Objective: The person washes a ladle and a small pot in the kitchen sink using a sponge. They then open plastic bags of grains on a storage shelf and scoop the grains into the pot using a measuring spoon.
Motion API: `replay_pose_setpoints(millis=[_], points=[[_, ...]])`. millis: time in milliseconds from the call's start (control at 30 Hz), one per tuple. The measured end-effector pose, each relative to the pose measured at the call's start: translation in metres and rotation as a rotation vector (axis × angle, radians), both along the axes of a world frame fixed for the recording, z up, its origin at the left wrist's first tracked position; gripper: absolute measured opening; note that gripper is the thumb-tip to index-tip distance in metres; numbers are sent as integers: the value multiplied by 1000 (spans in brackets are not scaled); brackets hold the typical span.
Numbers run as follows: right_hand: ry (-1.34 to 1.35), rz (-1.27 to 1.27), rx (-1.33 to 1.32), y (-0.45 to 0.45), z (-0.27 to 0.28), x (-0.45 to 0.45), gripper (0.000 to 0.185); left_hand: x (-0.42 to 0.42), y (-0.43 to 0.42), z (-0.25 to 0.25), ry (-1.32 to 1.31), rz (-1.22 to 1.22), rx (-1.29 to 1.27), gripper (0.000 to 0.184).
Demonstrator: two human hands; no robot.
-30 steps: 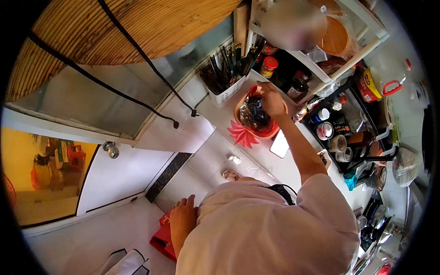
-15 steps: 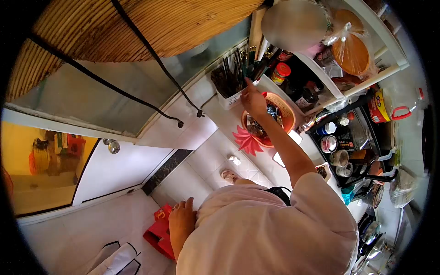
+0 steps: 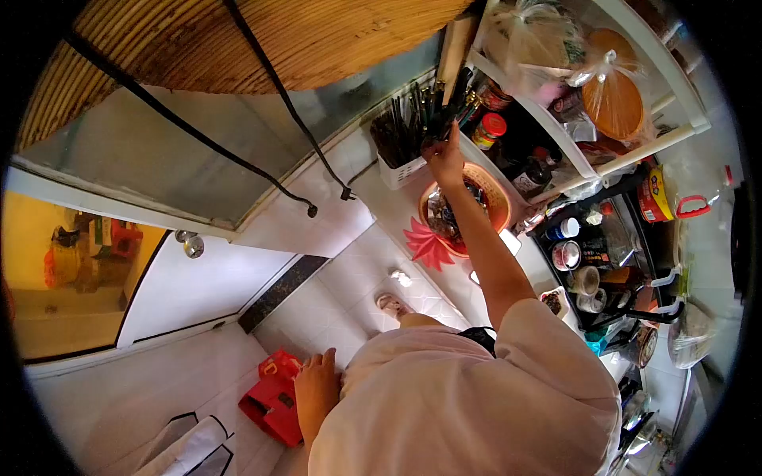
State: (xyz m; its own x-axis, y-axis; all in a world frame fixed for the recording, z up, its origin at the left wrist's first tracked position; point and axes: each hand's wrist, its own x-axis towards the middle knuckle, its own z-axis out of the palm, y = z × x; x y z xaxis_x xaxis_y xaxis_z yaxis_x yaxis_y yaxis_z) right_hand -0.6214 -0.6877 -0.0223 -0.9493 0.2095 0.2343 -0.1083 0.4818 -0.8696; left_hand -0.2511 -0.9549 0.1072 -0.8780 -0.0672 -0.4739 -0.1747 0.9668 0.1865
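- Dark chopsticks (image 3: 409, 127): in white basket (image 3: 403, 174), long axes approx. upright, some leaning twd shelf rack (image 3: 583, 159).
- R hand (image 3: 446, 161): fingers part-curled at chopsticks; can't tell if clamped.
- L hand (image 3: 317, 386): nr red bag (image 3: 274, 403), palm hidden, grip unclear.

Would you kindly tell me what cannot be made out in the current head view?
Right hand, head view: whether it grips any dark utensils; too dark and small.
Orange basket, head view: part of its contents, hidden by the right forearm.
White flat object, head view: its full shape, covered by the same forearm.
Woven surface, head view: its full extent, cut off by the top edge.
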Motion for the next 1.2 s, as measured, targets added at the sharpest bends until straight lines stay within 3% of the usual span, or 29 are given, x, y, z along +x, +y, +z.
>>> replay_pose_setpoints(millis=[167,233,467,633,733,767,900,1000,1067,1133,1200], points=[[-78,18,64,7,-22,-10,98,6,2,-2,63,11,37,43],[116,21,-74,11,-63,-26,89,7,4,1,84,-17,33,42],[94,147,-96,24,-51,27,69,37,5,-13,136,193,160,35],[-18,439,-144,-26,-55,44,55,93,16,-30,341,362,103,17],[-110,772,-183,-106,-51,82,47,149,20,-25,328,507,46,17],[-82,924,-350,-135,-63,94,50,168,24,-27,331,564,35,17],[-203,1327,-210,-235,-33,205,50,251,53,-35,411,821,-3,16],[-166,1786,-109,-290,13,328,35,302,79,-31,400,974,-4,15],[-216,1886,-43,-309,48,424,27,335,96,-32,401,1034,-8,15],[-67,2087,-82,-333,54,497,23,363,111,-40,378,1204,-35,14],[103,2219,-172,-341,88,577,22,394,121,-29,383,1198,-41,14]])
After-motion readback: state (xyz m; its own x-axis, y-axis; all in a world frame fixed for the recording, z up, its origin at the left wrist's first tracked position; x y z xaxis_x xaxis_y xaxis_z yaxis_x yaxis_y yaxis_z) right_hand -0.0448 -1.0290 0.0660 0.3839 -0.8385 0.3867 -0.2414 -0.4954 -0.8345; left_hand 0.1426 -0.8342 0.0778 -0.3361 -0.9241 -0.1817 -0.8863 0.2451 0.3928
